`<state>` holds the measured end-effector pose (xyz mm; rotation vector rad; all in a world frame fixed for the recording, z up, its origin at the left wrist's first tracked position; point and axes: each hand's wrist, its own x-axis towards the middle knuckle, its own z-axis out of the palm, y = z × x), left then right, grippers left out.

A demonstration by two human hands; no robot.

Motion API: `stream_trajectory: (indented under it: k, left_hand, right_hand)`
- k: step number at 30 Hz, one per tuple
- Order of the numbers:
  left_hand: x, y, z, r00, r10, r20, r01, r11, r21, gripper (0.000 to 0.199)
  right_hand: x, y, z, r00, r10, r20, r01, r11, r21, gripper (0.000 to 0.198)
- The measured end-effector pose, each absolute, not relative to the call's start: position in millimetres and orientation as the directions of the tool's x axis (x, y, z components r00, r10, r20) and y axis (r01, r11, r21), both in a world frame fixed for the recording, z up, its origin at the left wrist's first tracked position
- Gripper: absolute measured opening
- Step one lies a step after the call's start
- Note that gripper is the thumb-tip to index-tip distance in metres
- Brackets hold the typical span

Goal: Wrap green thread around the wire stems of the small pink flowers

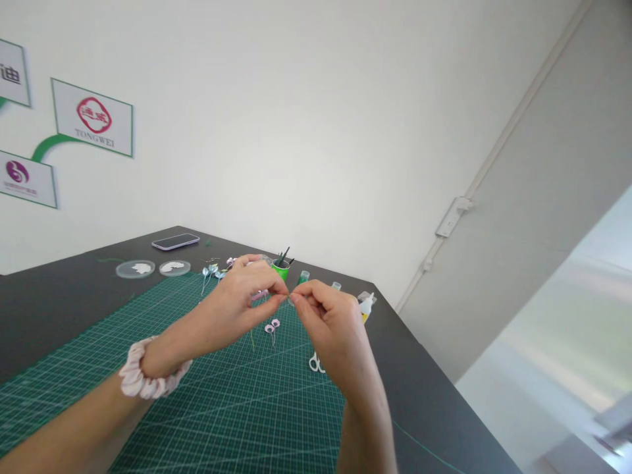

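Observation:
My left hand and my right hand meet fingertip to fingertip above the green cutting mat. Each pinches with thumb and forefinger; whatever lies between the tips is too small to make out. Below them on the mat lie small pink flowers on thin stems. White-handled scissors are partly covered by my right hand. Pale blue flowers with thin stems rest beyond my left wrist, which wears a pale pink scrunchie.
Two shallow clear dishes hold white pieces at the left, near a phone. Behind my hands stand a green cup with dark tools, small jars and a white glue bottle. A thin green strand lies on the black table.

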<state>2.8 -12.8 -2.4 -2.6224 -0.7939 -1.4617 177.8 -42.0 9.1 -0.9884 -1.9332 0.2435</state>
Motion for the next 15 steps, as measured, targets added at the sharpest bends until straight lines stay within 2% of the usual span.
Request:
stream_trajectory:
  k: [15]
  left_hand:
    - [19,-23,3,0.431,0.41,0.804,0.394,-0.887,0.242,0.017]
  right_hand:
    - [203,-35,19,-0.308,0.759,0.574,0.446,0.648,-0.617,0.019]
